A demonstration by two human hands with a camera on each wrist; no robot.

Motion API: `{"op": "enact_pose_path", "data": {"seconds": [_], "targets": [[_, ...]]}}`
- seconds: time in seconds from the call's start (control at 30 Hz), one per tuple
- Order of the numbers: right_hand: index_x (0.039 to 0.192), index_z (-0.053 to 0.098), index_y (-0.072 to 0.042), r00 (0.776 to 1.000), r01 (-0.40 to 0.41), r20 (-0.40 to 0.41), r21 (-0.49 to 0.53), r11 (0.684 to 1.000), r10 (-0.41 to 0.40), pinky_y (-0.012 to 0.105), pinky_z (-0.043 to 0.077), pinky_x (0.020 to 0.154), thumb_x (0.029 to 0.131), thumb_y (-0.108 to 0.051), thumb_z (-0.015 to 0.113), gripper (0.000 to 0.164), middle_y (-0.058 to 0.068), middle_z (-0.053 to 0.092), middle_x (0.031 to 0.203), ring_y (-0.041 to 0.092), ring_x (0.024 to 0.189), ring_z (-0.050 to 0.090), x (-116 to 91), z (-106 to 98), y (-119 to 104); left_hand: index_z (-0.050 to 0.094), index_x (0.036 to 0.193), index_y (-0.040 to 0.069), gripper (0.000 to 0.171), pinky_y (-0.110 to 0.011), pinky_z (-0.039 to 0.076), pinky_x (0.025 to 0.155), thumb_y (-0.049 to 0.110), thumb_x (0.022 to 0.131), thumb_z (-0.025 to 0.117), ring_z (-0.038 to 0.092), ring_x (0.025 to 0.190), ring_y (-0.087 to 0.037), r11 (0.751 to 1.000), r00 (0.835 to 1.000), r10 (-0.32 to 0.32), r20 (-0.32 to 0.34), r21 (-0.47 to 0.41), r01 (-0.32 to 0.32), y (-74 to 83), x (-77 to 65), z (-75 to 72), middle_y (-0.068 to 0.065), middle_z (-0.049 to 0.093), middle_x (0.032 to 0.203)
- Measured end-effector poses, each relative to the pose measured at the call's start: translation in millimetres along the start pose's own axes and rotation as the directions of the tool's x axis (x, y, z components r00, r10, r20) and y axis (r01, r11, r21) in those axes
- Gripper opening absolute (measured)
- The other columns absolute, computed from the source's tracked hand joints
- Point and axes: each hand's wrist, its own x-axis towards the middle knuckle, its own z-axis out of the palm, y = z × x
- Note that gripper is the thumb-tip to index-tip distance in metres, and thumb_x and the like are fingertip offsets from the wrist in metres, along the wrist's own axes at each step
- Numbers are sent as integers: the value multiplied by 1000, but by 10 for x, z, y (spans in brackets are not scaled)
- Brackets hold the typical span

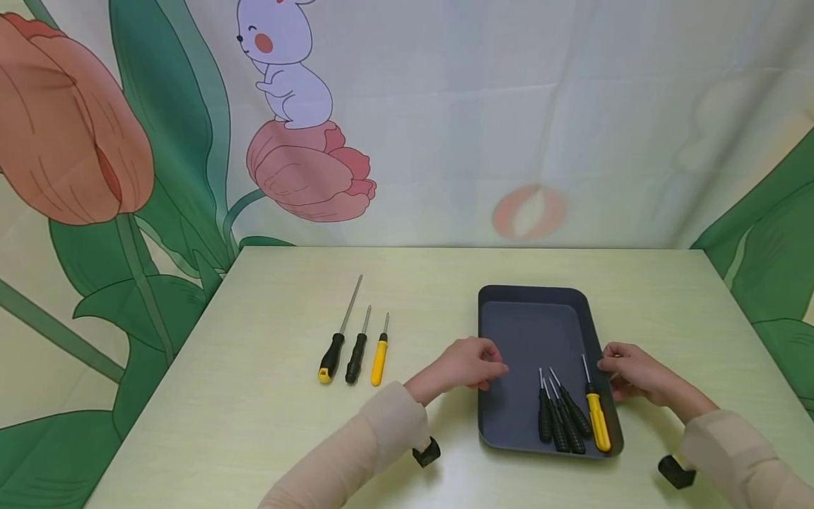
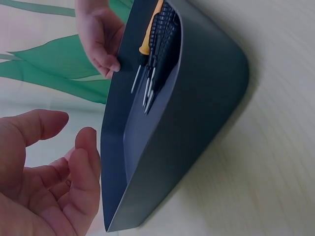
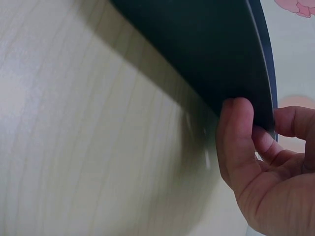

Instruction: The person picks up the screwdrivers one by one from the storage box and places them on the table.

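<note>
A dark grey tray (image 1: 531,339) lies on the table, long side toward me. My right hand (image 1: 639,371) pinches its right wall, the thumb over the rim and the fingers (image 3: 239,128) against the outside. My left hand (image 1: 470,364) hovers at the left rim, thumb and loosely bent fingers apart with nothing between them. At the tray's near right end lie several black-handled screwdrivers (image 1: 562,420), bunched together with tips pointing away. Beside them, along the right wall, is a yellow-handled screwdriver (image 1: 598,420).
Left of the tray, three screwdrivers lie side by side on the table (image 1: 254,424): a long black one with a yellow end (image 1: 332,357), a shorter black one (image 1: 357,357) and a yellow one (image 1: 379,360). A printed curtain (image 1: 432,127) hangs behind the table's far edge.
</note>
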Motion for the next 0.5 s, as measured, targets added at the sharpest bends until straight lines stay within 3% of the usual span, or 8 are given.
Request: {"op": "enact_pose_path", "data": {"seconds": [0.3, 0.5], "targets": [[90, 39, -1, 1000, -1, 1, 9, 1000, 1, 27, 48, 54, 88, -12, 39, 11, 4, 53, 77, 13, 57, 53, -5, -2, -2, 58, 84, 11, 15, -26, 48, 52, 26, 83, 60, 55, 51, -13, 1000, 1000, 6, 25, 1, -6, 75, 4, 111, -2, 57, 59], [90, 38, -1, 1000, -10, -4, 9, 1000, 10, 27, 48, 54, 88, -12, 39, 11, 4, 54, 76, 14, 58, 53, -2, 1, -4, 57, 83, 12, 14, -23, 47, 50, 26, 82, 61, 57, 53, -15, 1000, 999, -2, 45, 17, 1, 60, 49, 198, -2, 57, 59]]}}
